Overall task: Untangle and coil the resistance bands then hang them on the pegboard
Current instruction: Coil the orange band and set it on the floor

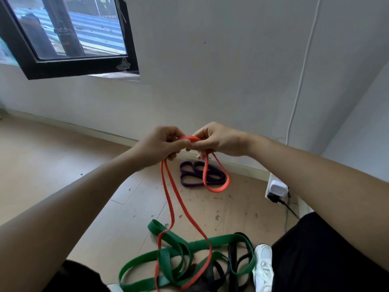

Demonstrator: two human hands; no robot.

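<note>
Now pinching red resistance band point(219, 189) between left hand point(162, 144) and right hand point(217, 140), both curled on it | below grip, looped through green band point(214, 240) tangle | likely soft, stretchy, light; best held at top fold

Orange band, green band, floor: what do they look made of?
Orange band: likely rubber or latex, matte; a thin flat strip hanging limp from the left hand and right hand. Green band: same stuff by the look, wider, slight sheen, lying in soft loops. Floor: pale planks with seams, wood or laminate, cannot tell which.
</note>
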